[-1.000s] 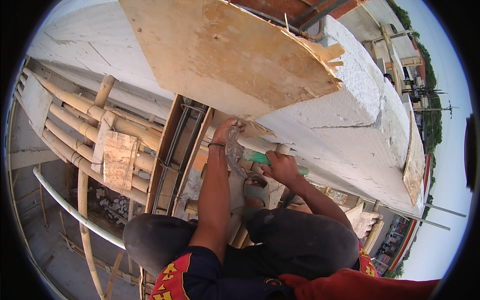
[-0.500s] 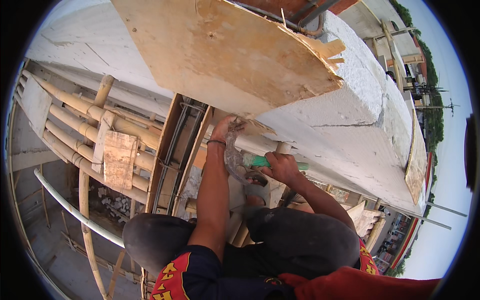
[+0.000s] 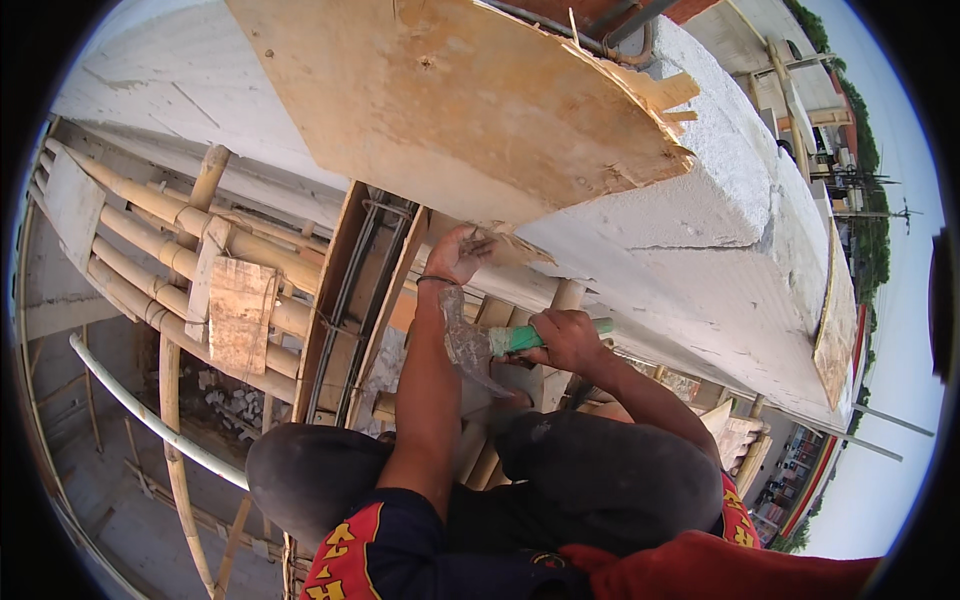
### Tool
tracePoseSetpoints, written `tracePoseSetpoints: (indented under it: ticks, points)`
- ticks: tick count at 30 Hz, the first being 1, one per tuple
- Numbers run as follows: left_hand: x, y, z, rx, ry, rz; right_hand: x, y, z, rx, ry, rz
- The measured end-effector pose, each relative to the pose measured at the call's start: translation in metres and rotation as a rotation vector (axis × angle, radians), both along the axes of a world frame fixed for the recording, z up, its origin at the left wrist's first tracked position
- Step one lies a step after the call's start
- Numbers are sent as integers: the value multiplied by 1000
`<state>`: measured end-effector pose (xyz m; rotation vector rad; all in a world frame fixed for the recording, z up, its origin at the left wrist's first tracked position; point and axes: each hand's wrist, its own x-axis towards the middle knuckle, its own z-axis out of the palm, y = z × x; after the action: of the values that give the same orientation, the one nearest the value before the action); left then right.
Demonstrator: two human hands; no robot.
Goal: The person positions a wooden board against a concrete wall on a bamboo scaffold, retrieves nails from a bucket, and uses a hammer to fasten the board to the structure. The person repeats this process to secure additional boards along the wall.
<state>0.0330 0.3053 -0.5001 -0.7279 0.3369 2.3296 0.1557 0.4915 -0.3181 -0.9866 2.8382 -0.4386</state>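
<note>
The hammer (image 3: pixel 515 338), green-handled with a grey curved head, is low in front of the knees, its head beside the left forearm. The right hand (image 3: pixel 566 341) is closed around the handle. The left hand (image 3: pixel 458 253) is at the splintered wood (image 3: pixel 525 248) under the plywood sheet (image 3: pixel 450 100); whether its partly bent fingers grip it, I cannot tell. Bamboo poles (image 3: pixel 285 268) run off to the left

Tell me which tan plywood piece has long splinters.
The large tan plywood sheet beyond the left hand: splinters jut from its right edge. The small square plywood panel against yellow bamboo poles and the narrow plywood strip far right show none.
</note>
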Motion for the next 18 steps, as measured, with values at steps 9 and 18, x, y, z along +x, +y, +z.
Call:
tracePoseSetpoints:
  ticks: [9, 18]
  points:
    - [0, 1, 0, -28, -49, -7, 10, -18, 8, 42, -25, -153]
    - [9, 2, -2, 12, 185, 21, 3, -19, 5, 147, -15, -265]
